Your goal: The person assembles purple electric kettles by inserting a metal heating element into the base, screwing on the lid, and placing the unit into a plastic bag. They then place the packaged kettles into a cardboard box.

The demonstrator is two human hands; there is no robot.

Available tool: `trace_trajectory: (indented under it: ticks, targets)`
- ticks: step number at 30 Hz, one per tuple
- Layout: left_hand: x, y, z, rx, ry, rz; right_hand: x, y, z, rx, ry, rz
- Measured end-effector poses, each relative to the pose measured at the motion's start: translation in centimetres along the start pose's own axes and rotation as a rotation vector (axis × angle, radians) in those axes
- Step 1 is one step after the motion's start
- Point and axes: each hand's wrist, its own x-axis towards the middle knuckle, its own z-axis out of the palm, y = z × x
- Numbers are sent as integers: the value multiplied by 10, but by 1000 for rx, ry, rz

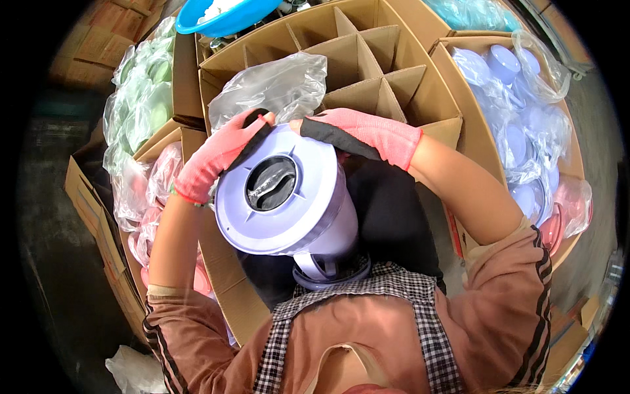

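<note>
On my lap, a lavender plastic jug (292, 197) leans with its wide round end facing me; a loop handle sticks out below. In that end sits a round black centre. My left hand (226, 151) wears a pink and black fingerless glove and is closed on the rim's upper left. Gloved the same way, my right hand (361, 136) is closed over the rim's top edge. Some of its fingers are hidden behind the jug. A lavender ring-shaped piece (338, 279) shows below the handle, against the checked apron (387, 289).
Ahead stands a large cardboard box with dividers (357, 59), a clear plastic bag (275, 85) lying on it. Boxes around me hold bagged green parts (147, 98), pink parts (154, 223) and lavender parts (518, 125). A blue basin (230, 20) stands at the far left.
</note>
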Motion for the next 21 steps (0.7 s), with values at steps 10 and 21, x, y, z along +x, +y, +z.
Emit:
trace_trajectory:
  ticks: [10, 21]
  targets:
    - [-29, 13, 3, 21, -166, 16, 3, 13, -7, -102, -110, -3]
    - [-61, -18, -5, -199, 108, 40, -26, 3, -4, -144, 24, 54]
